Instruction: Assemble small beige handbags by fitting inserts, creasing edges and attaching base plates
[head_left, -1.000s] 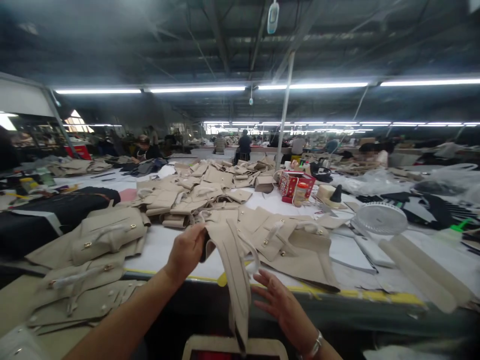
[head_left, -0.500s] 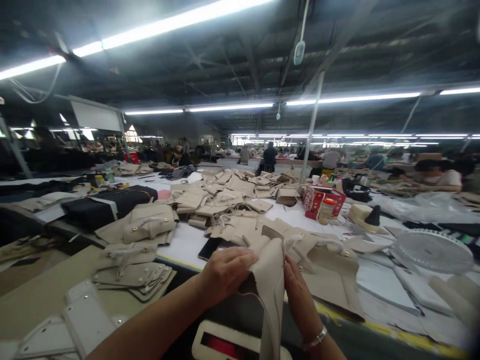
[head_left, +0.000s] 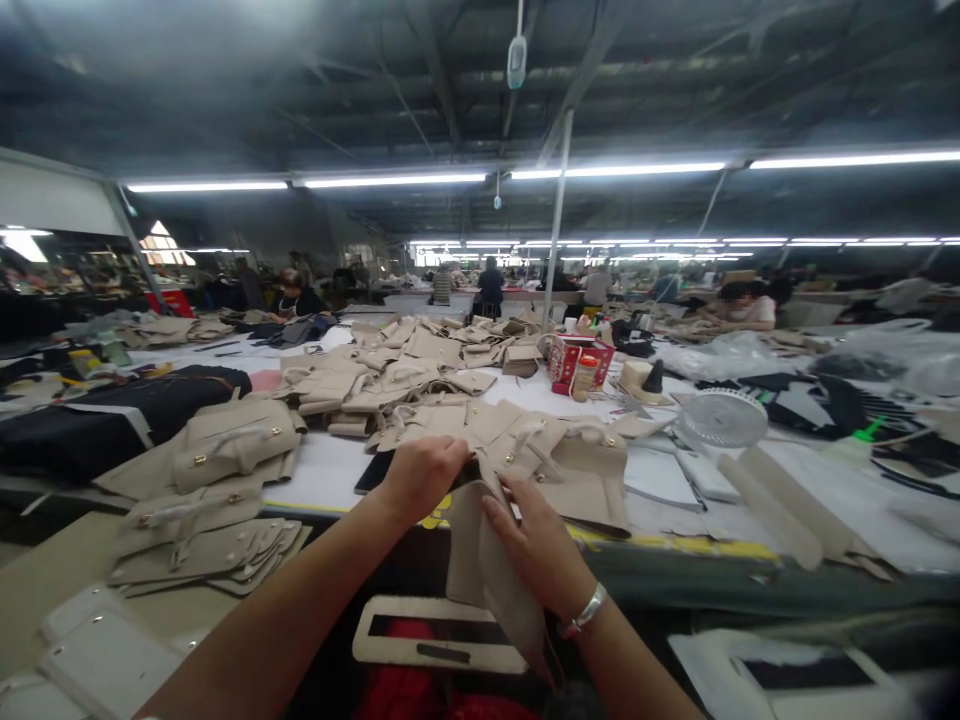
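A beige leather bag piece (head_left: 469, 545) hangs down between my hands at the table's front edge, its lower end curled. My left hand (head_left: 426, 478) is closed on its upper left edge, fingertips pressed together. My right hand (head_left: 541, 545), with a silver bracelet at the wrist, grips the right side, thumb and fingers against the leather. Below it lies a cream rectangular frame (head_left: 362, 640) with a long slot. Directly behind my hands, more beige bag pieces (head_left: 589, 470) with wrapped handles lie spread on the table.
Beige pieces (head_left: 409, 375) pile up mid-table. At left are stacked tabs (head_left: 202, 555), white panels (head_left: 112, 655) and a black bundle (head_left: 172, 390). A red box (head_left: 562, 365), a round clear plastic tray (head_left: 721, 418) and a rolled beige sheet (head_left: 772, 510) lie to the right. People sit farther back.
My view has turned right. My left hand has moved up to the piece's top edge, and my right hand now lies across its side. The piece hangs at a different angle.
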